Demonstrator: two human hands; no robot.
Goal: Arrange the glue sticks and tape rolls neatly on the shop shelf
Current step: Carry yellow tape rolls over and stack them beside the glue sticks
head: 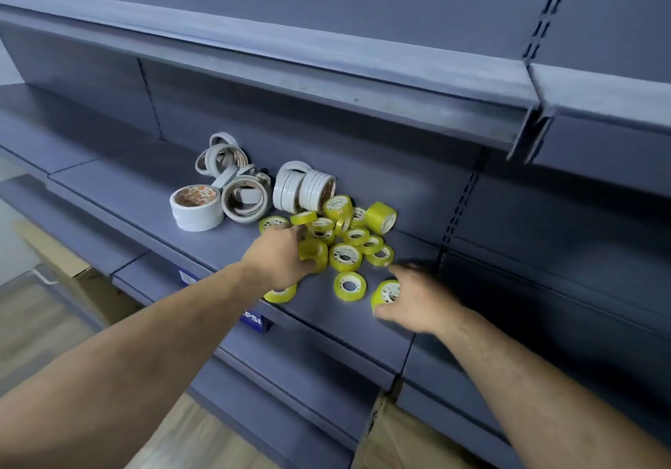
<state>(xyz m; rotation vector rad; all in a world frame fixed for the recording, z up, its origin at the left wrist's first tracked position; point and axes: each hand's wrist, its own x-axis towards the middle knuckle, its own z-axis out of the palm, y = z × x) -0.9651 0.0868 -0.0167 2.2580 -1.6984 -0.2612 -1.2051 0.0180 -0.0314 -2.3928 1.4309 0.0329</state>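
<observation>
On the shelf (127, 185), the large tape rolls (232, 192) sit left of and behind the small tape rolls (348, 243) (some strays nearer the front edge).

On the front edge of the shelf (326, 327), a blue label (255, 320) shows the letters "PSI"; the start of the word is hidden.

We record both forearms bare, extended forward and converging. Left grip (284, 258): back of the hand upward, wrist straight, fingers curled round a yellow tape roll (316, 250). Right grip (417, 299): lower and nearer, slightly blurred, thumb and fingers pinching a second yellow tape roll (386, 292) on edge.
</observation>
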